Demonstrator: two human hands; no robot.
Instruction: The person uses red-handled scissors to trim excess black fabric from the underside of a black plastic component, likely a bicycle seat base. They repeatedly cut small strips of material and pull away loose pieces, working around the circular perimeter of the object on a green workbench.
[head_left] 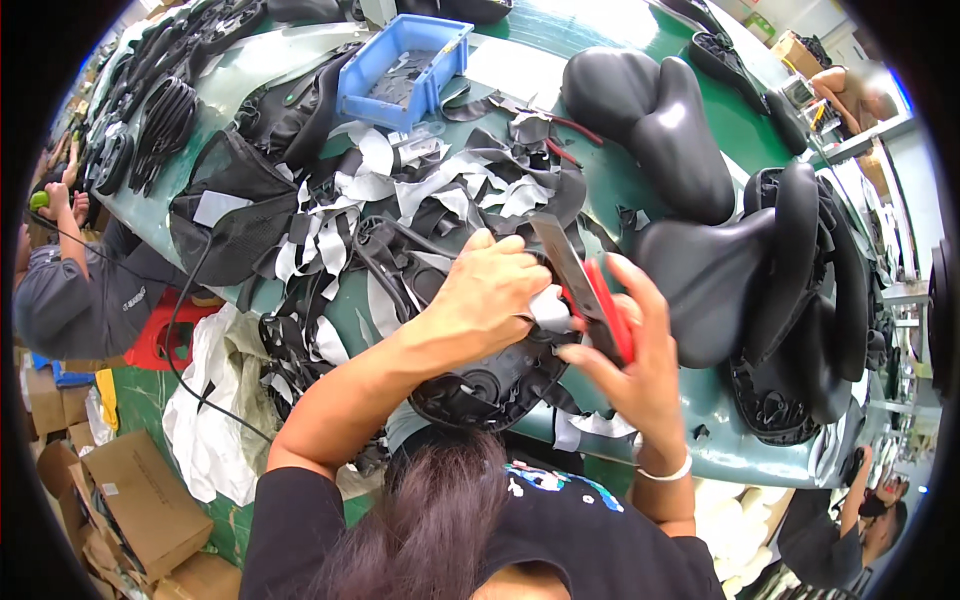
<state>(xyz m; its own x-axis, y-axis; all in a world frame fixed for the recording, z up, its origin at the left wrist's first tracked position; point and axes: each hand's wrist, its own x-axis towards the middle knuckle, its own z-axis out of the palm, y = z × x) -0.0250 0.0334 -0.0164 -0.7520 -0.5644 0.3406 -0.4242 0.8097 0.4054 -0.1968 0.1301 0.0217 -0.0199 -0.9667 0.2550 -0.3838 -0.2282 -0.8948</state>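
Observation:
In front of me an upturned black bicycle saddle (485,385) lies on the table, its hollow underside facing up. Over it, my left hand (485,295) is closed, pinching a grey-white flap of cover material (549,309) at the saddle's edge. A red utility knife (618,325) with a broad metal blade rests in my right hand (648,375), thumb and fingers around its handle. The blade points up and away, just right of my left knuckles. Whether it touches the flap I cannot tell. Black and white offcuts (440,185) are heaped just beyond my hands.
Finished-looking black saddles (690,150) lie on the right half of the table, several stacked upturned (775,390). A blue bin (415,75) holds dark pieces at the back. Cardboard boxes (145,500) and a red stool (170,330) stand at left, near another person (80,300).

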